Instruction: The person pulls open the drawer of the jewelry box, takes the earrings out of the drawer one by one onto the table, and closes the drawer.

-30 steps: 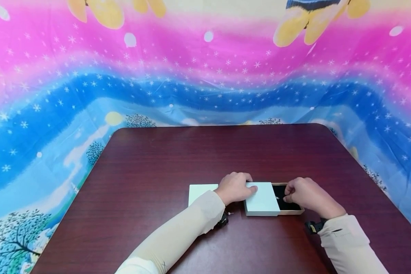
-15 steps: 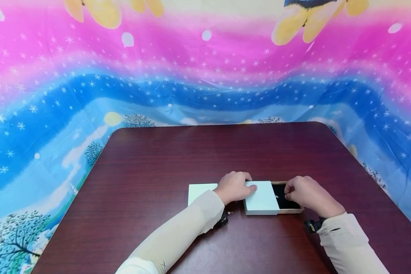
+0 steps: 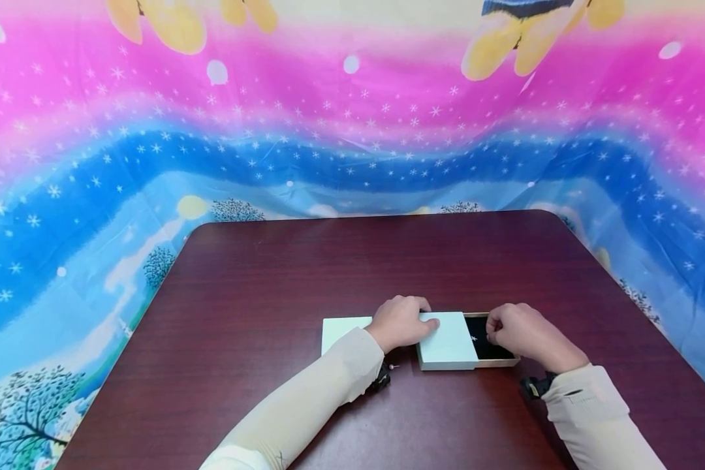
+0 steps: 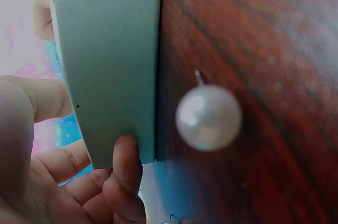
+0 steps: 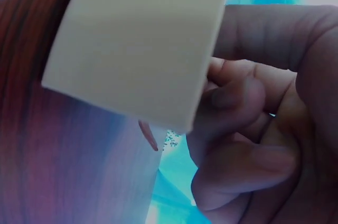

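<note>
A pale green box (image 3: 448, 341) lies with its tray (image 3: 498, 363) partly out to the right, showing a black lining (image 3: 476, 326) with a small silvery piece on it. My left hand (image 3: 401, 321) grips the box's left part, thumb on top and fingers at the far side; its side wall (image 4: 111, 71) fills much of the left wrist view. My right hand (image 3: 519, 331) is over the tray's right part, fingers curled. In the right wrist view the tray's end wall (image 5: 137, 49) hides the thumb and index tips, and whether they pinch anything is unclear.
A second pale green box (image 3: 343, 328) lies to the left, partly behind my left forearm. A pearl stud (image 3: 392, 367), seen large in the left wrist view (image 4: 209, 118), lies on the dark red table (image 3: 352, 267) beside the gripped box. A patterned cloth hangs behind.
</note>
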Tool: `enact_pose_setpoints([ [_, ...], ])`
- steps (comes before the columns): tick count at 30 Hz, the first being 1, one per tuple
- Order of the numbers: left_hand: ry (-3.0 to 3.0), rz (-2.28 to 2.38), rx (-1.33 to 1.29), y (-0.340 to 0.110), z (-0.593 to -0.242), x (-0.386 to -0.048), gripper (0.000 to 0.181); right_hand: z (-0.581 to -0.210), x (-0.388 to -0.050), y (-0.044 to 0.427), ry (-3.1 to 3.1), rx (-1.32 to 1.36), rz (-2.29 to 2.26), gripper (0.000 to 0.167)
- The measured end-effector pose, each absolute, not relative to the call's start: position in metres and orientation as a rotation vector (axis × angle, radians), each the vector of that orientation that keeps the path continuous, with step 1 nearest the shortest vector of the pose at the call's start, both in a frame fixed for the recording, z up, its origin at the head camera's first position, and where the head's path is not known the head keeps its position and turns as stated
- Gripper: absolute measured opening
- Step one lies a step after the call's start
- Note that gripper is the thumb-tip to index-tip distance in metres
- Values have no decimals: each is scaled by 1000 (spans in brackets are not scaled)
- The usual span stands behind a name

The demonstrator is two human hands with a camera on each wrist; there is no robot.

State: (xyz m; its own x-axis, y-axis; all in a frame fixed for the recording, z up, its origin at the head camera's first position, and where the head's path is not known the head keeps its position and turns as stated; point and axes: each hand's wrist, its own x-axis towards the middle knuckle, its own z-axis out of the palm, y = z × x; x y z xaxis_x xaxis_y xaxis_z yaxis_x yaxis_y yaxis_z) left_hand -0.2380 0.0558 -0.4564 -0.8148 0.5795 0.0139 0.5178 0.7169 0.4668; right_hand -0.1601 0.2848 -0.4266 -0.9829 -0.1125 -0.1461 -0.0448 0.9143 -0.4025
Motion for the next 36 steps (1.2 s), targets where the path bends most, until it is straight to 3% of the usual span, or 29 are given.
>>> enact_pose_setpoints([
  [36,2787,686,900,56,-456,-238,36,-428,-162,285,2921,-162,-588,22],
])
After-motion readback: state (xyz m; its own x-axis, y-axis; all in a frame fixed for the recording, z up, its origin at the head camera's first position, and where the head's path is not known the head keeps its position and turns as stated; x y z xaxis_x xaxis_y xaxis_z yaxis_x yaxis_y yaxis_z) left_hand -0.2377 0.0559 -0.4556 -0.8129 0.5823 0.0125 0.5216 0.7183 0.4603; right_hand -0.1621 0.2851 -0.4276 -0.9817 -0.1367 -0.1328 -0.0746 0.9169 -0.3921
